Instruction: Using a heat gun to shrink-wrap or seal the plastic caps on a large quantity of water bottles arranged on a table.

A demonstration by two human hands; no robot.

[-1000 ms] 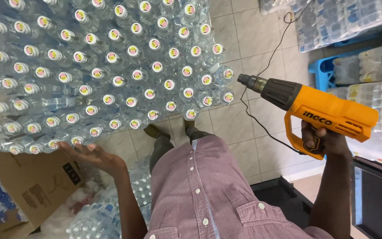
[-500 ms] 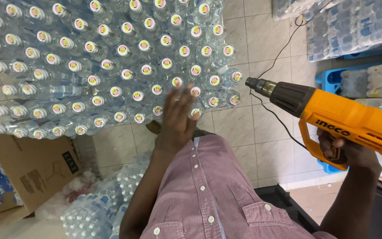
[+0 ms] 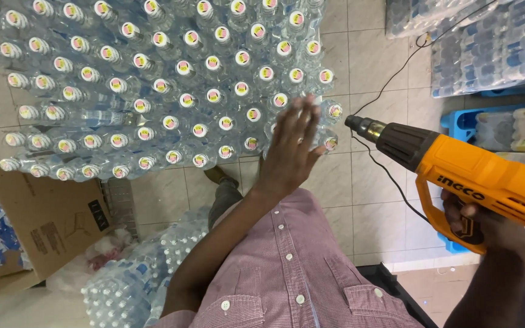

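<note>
Fingers [image 3: 299,121] of the left hand [image 3: 290,152] are spread flat against the near right corner of the wrapped bottle pack [image 3: 171,91], which stands on the tiled floor. The right hand [image 3: 487,225] grips an orange heat gun [image 3: 457,176], nozzle just beside that corner. The pack looks heavy, its film soft and slippery — best held under its edges. Its far rows are cut off, and the gun's cord [image 3: 396,79] runs out of sight.

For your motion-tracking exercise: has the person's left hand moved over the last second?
Yes. The left hand has risen from beside the brown cardboard box to the near right corner of the clear plastic bottle stack.
</note>
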